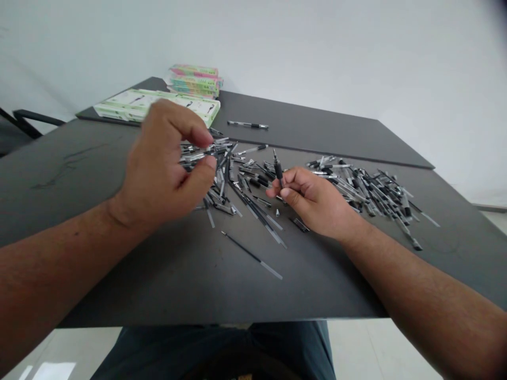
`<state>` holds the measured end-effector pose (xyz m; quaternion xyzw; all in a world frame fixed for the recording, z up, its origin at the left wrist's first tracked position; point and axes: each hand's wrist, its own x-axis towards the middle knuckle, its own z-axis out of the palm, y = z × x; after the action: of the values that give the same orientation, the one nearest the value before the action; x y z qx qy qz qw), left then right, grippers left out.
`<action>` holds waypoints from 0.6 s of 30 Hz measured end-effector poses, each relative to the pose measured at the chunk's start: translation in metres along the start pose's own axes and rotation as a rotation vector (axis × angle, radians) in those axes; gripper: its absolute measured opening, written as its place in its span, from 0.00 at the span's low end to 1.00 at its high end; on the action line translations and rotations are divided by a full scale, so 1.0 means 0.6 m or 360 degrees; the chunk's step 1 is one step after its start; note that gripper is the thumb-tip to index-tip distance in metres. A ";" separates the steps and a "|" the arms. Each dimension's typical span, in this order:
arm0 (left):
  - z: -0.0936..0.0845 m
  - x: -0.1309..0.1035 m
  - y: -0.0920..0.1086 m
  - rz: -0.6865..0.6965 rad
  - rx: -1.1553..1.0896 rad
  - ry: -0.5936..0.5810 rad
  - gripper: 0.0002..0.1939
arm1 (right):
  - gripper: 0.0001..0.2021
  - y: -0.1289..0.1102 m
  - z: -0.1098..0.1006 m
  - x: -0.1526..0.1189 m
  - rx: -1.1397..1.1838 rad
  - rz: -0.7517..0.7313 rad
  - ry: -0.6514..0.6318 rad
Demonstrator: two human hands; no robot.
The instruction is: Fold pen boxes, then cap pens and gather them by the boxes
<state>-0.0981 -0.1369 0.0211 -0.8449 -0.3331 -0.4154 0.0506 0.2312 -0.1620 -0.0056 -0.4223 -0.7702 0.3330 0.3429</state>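
My left hand point(166, 158) is raised over the left part of a loose pile of pen parts point(225, 174), its thumb and index fingertip curved toward each other with a small gap between them. Nothing can be made out in its grasp. A pen with a black grip point(278, 168) stands nearly upright, tip up, in the fingers of my right hand point(312, 203). Nearer the table's front lies a single refill point(251, 255), with a dark tube and a clear end. Several more refills point(261, 216) lie between the hands, beside a small clear tip piece point(277, 212).
A second pile of pens point(372, 192) spreads over the right of the dark table point(190, 285). One pen point(247, 125) lies on the raised board point(317, 121) behind. Green-white boxes point(130, 103) and a stack of colourful packs point(194, 82) sit at the back left.
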 end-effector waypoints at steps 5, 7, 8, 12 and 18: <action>-0.003 0.026 0.035 0.0095 -0.0073 -0.0345 0.04 | 0.01 0.000 -0.001 0.002 0.0031 -0.0015 0.0025; 0.001 0.030 0.036 0.0190 -0.0184 -0.0578 0.06 | 0.01 -0.001 -0.001 0.003 -0.0015 -0.0029 0.0055; 0.004 0.029 0.037 0.0214 -0.0231 -0.0692 0.07 | 0.01 -0.002 -0.002 0.003 -0.0033 -0.0035 0.0068; 0.015 0.026 0.034 0.0201 -0.0237 -0.0970 0.12 | 0.01 -0.002 -0.003 0.003 -0.0024 -0.0033 0.0108; 0.013 0.033 -0.003 0.0004 0.0017 -0.0993 0.15 | 0.02 -0.004 -0.003 0.003 -0.0010 -0.0019 0.0150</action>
<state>-0.0852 -0.1223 0.0302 -0.9318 -0.3336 -0.1343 -0.0492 0.2309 -0.1613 -0.0024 -0.4339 -0.7567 0.3082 0.3796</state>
